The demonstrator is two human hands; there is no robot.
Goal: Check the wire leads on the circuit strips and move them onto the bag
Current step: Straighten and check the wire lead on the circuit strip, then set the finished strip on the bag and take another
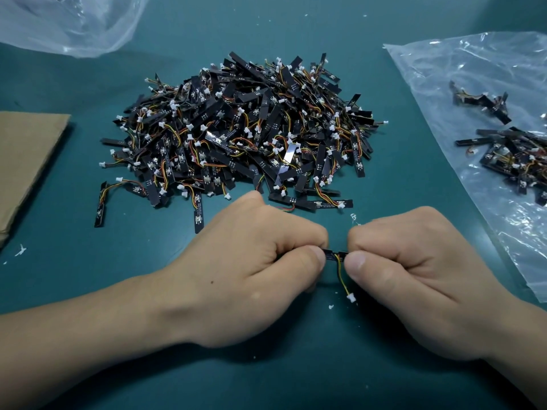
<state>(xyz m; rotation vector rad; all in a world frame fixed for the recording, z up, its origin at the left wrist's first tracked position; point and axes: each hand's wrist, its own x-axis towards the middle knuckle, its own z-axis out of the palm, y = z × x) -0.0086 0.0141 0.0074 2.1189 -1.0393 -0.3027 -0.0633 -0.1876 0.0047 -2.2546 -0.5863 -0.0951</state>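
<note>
Down near the front edge of the desk (pixel 88 261), the left hand (pixel 254 270) and right hand (pixel 414 276) each pinch one end of a black strip (pixel 334 255). Its wire (pixel 342 279) hangs down. A big pile (pixel 242 137) sits mid-desk. Some strips (pixel 515 155) lie on the bag (pixel 473 84) at the right edge.

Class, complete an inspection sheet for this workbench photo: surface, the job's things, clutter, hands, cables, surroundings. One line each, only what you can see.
Surface: teal table, dotted with debris.
Job's things: pile of circuit strips at centre; smaller batch of strips lying on the clear bag at right; held circuit strip near the front.
Clutter: white scraps scattered about; cardboard sheet at the left edge.
Hands: left hand and right hand each pinch one end of the held circuit strip.
Cables: its wire lead runs toward the person, ending in a white connector.
Surroundings: second plastic bag at top left; nothing else seen.
</note>
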